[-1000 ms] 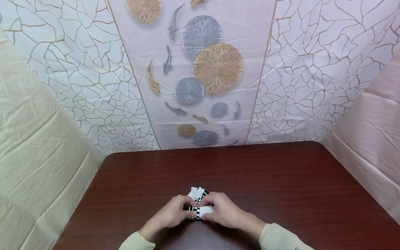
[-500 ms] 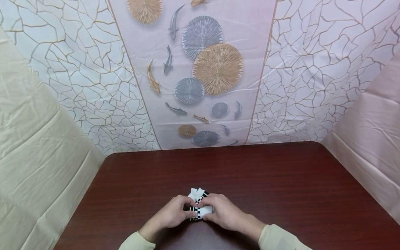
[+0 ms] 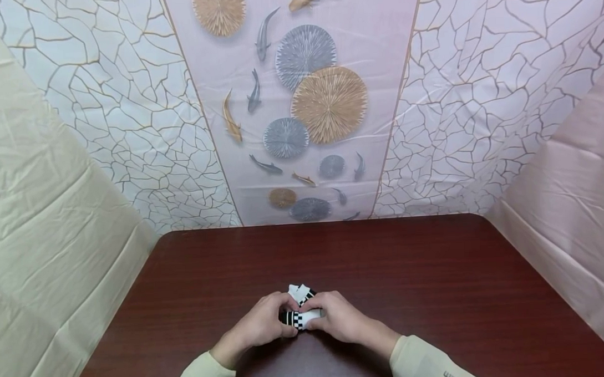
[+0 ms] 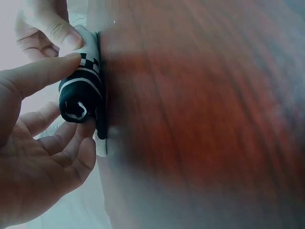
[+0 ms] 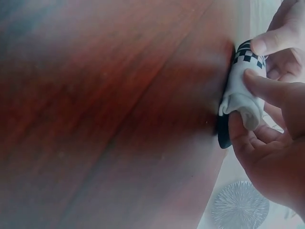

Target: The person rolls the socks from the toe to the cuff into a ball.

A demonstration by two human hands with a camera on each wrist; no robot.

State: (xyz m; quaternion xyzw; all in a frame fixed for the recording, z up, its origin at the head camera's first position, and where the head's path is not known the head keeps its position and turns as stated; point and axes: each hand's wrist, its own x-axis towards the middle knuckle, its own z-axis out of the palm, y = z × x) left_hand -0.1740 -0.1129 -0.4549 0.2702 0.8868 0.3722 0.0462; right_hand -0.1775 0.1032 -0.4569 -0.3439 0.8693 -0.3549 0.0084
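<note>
A pair of white socks with black bands and a black-and-white check is partly rolled up near the front of the table. The rolled part of the socks (image 3: 298, 320) lies crosswise between my hands, and a flat white and black part (image 3: 299, 294) fans out beyond it. My left hand (image 3: 261, 322) grips the black end, thumb on the near side, fingers behind. At the white end, my right hand (image 3: 341, 320) pinches the roll (image 5: 242, 90) between thumb and curled fingers. The left wrist view shows the coiled black end (image 4: 75, 109) from the side.
The dark red wooden table (image 3: 410, 273) has rounded far corners. Behind it hangs a patterned cloth (image 3: 305, 127) with fish and round motifs. Pale cloths (image 3: 49, 247) flank both sides.
My left thumb has slid down toward the near edge of the roll, so more of the black banding shows. Both hands stay in nearly the same place on the socks.
</note>
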